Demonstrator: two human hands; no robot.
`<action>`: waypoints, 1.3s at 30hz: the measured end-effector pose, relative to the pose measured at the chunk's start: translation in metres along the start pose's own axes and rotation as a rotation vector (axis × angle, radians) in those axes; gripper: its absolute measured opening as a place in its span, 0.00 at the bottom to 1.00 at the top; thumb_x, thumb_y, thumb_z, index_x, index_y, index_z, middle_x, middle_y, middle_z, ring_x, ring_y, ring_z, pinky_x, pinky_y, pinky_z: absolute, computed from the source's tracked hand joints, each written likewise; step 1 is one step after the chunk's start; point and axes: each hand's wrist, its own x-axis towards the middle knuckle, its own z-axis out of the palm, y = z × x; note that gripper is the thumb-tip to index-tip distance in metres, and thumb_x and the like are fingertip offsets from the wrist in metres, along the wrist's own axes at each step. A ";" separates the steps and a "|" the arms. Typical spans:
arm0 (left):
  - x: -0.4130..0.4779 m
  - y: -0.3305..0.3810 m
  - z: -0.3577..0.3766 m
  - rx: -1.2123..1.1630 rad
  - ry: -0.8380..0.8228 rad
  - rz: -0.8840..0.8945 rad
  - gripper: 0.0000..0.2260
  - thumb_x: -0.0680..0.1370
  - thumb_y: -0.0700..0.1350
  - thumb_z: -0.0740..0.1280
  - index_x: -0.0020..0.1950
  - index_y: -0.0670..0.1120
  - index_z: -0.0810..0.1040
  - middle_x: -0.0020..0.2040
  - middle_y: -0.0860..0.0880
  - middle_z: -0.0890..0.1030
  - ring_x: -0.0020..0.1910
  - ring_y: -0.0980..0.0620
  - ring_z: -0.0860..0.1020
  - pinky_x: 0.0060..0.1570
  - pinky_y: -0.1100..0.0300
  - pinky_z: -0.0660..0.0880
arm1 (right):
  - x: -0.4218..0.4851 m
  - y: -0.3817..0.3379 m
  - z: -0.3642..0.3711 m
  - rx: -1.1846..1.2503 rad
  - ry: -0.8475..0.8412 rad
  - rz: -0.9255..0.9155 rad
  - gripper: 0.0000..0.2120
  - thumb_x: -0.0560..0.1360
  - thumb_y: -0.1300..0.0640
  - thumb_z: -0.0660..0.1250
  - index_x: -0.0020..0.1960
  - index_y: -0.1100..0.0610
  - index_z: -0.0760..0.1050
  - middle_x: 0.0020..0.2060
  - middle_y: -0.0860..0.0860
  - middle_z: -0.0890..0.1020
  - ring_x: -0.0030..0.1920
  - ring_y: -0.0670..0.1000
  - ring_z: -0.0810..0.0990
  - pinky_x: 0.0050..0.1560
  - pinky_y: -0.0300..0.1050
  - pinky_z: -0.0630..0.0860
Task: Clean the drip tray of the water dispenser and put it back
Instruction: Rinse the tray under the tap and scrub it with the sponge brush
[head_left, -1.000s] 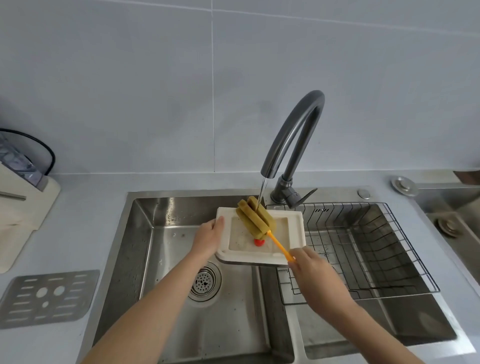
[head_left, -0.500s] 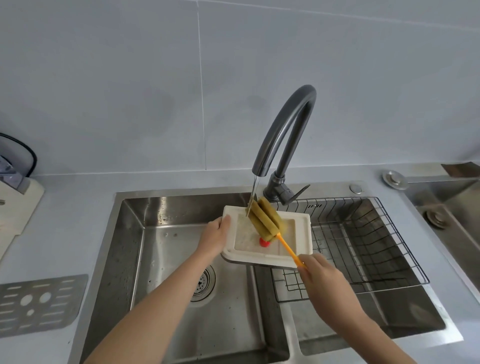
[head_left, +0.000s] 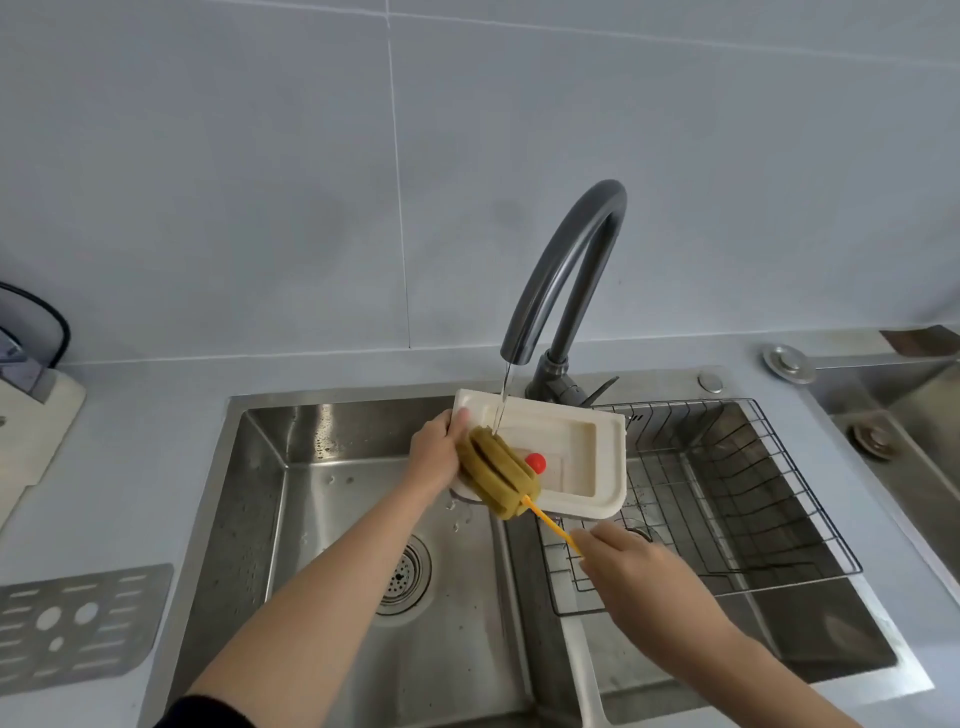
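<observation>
The white drip tray (head_left: 597, 457) is held over the sink under a thin stream of water from the dark faucet (head_left: 566, 275). My left hand (head_left: 436, 452) grips the tray's left edge. A small red float (head_left: 535, 461) sits inside the tray. My right hand (head_left: 628, 566) holds the orange handle of a yellow-green sponge brush (head_left: 498, 470), whose head lies on the tray's near left corner, beside my left fingers. The tray's perforated metal cover (head_left: 67, 623) lies on the counter at the left.
A steel sink (head_left: 332, 519) with a round drain (head_left: 402, 577) lies below the tray. A wire rack (head_left: 727, 493) sits in the right basin. Part of the water dispenser (head_left: 31, 410) with a black cable stands at the far left. A second sink shows at the right edge.
The brush head has slid from the tray's middle to its near left corner. The tray has tilted and shifted slightly under the running water. My left hand keeps its grip.
</observation>
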 end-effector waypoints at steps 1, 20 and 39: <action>0.000 0.003 0.000 0.011 0.003 0.011 0.18 0.81 0.49 0.52 0.55 0.39 0.76 0.50 0.42 0.79 0.50 0.46 0.75 0.51 0.57 0.69 | 0.000 0.003 -0.006 -0.057 0.012 -0.013 0.20 0.49 0.65 0.79 0.36 0.52 0.76 0.27 0.45 0.73 0.15 0.51 0.66 0.16 0.39 0.49; 0.003 -0.013 -0.025 0.106 0.118 0.090 0.16 0.81 0.49 0.51 0.52 0.42 0.76 0.37 0.50 0.75 0.41 0.49 0.74 0.33 0.64 0.67 | 0.031 0.002 -0.028 0.199 -0.027 0.085 0.10 0.79 0.58 0.56 0.55 0.57 0.75 0.45 0.51 0.77 0.42 0.56 0.79 0.42 0.51 0.77; -0.011 -0.050 -0.060 0.200 0.191 0.020 0.16 0.81 0.49 0.50 0.41 0.43 0.71 0.32 0.50 0.71 0.40 0.47 0.72 0.43 0.55 0.69 | 0.065 -0.012 -0.057 -0.168 -0.299 -0.290 0.10 0.79 0.58 0.56 0.57 0.55 0.73 0.51 0.50 0.77 0.49 0.55 0.79 0.46 0.49 0.78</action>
